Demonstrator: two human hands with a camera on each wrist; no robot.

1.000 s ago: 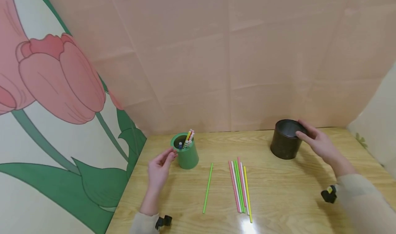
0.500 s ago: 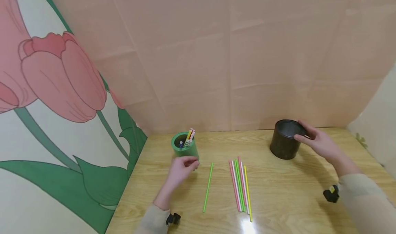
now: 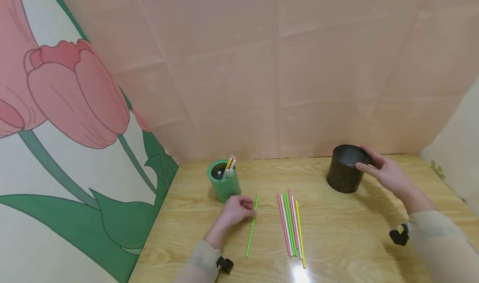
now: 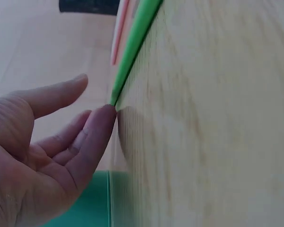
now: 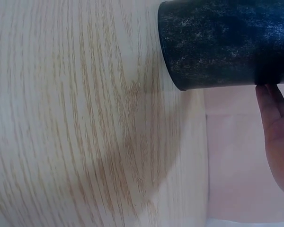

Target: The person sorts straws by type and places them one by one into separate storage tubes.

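My left hand (image 3: 236,210) is over a thin green stick (image 3: 250,237) on the wooden table, just in front of a green cup (image 3: 225,188). In the left wrist view its thumb stands apart from the fingers, and a fingertip (image 4: 104,112) touches the tabletop at the end of the green stick (image 4: 132,49). With thumb and fingers at the rim, my right hand (image 3: 387,177) holds an upright black cup (image 3: 345,173), which stands on the table. The right wrist view shows fingers (image 5: 270,101) against the side of the black cup (image 5: 217,47).
Between the cups lies a row of several thin sticks (image 3: 290,225) in pink, white, green and yellow. Several patterned sticks (image 3: 229,166) with white ends stand in the green cup. A pinkish sheet (image 3: 277,87) rises behind the table, and a tulip-painted wall (image 3: 75,108) flanks the left.
My left hand has moved right and down, from beside the green cup's rim to the single green stick. The right hand stays at the black cup.
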